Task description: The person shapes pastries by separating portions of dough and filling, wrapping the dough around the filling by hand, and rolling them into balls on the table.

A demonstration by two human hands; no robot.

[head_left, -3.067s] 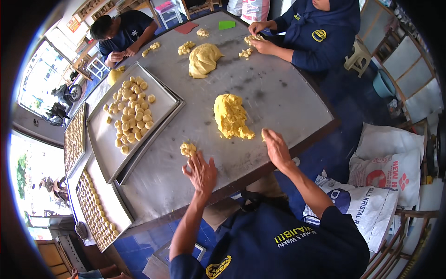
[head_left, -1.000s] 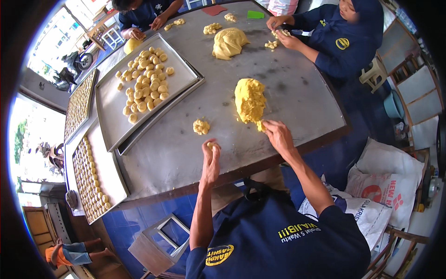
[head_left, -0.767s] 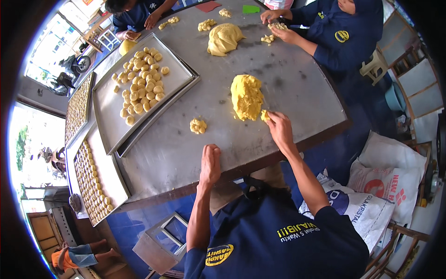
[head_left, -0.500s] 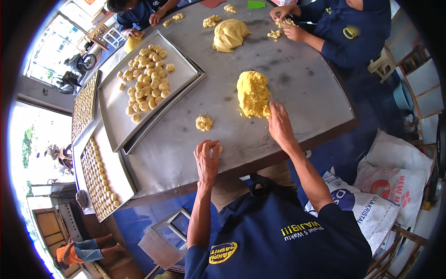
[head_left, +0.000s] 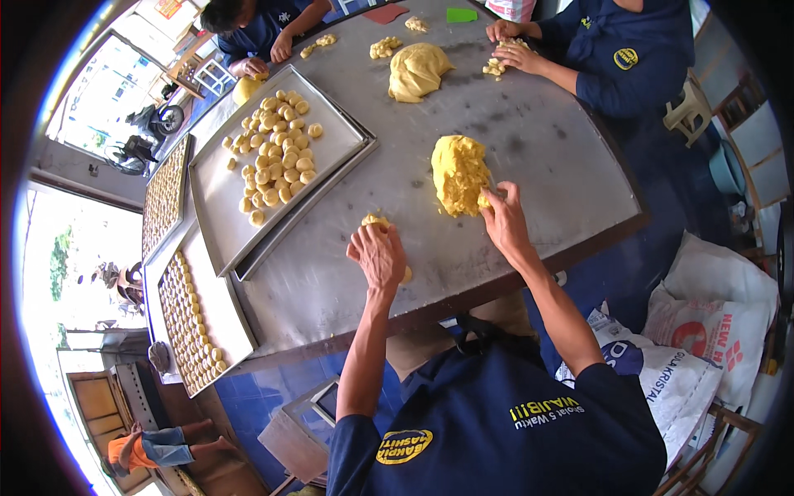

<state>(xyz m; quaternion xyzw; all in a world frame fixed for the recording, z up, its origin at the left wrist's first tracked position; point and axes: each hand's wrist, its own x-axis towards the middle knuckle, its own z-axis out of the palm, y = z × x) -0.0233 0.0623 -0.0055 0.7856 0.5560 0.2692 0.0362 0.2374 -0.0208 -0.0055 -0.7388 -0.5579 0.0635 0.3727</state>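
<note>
A crumbly yellow mound of filling (head_left: 460, 172) lies on the steel table in front of me. My right hand (head_left: 506, 221) is at its near right edge, fingers pinched on a small lump of filling (head_left: 485, 199). To the left, my left hand (head_left: 379, 255) is palm down, fingers curled, just in front of a small cluster of dough pieces (head_left: 375, 219) and partly covering it. Its fingertips are hidden, so what they grip does not show. A single dough piece (head_left: 406, 274) lies beside that hand, close to the table's near edge.
A tray (head_left: 217, 223) of loose dough balls stands at left, with trays of lined-up balls (head_left: 192, 326) beyond it. A smooth dough mound (head_left: 418, 73) sits farther back. Co-workers handle dough at far left (head_left: 248, 66) and far right (head_left: 517, 54). Sacks (head_left: 703, 322) lie at right.
My left hand has moved forward onto the dough cluster, its fingers curling. My right hand remains at the filling mound, its fingers now bent and pinching a lump at the edge.
</note>
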